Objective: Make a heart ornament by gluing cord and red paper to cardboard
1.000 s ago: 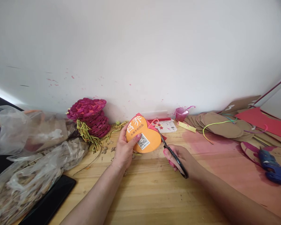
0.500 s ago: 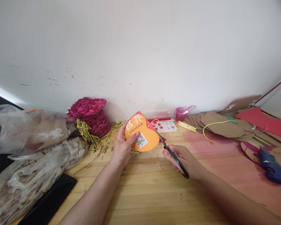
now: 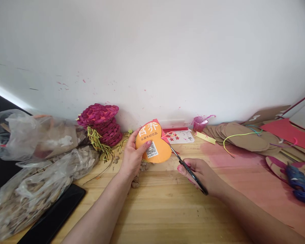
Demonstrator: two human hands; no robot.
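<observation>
My left hand (image 3: 134, 152) grips an orange cardboard cutout (image 3: 162, 152) by its left side, thumb across the front near a printed QR code. The cutout has a rounded, gourd-like outline with white and dark lettering. Red paper (image 3: 155, 120) shows along its upper right edge, partly hidden behind it. My right hand (image 3: 198, 174) is closed round the black handles of a pair of scissors (image 3: 183, 163). The scissor blades reach up to the cutout's right edge at its narrow waist, where a pink strip of trimmed paper (image 3: 167, 135) curls out.
Magenta-covered stacked pieces (image 3: 101, 118) with yellow-green cords stand left against the wall. Plastic bags (image 3: 40, 189) and a black phone (image 3: 56, 211) lie at left. To the right are a pink-stained cup (image 3: 199, 124), cardboard discs (image 3: 244, 137), red paper sheets and a blue glue gun (image 3: 301, 184).
The cutout has tilted slightly in my left hand, and the scissor blades sit a little lower relative to it. The view has shifted slightly left.
</observation>
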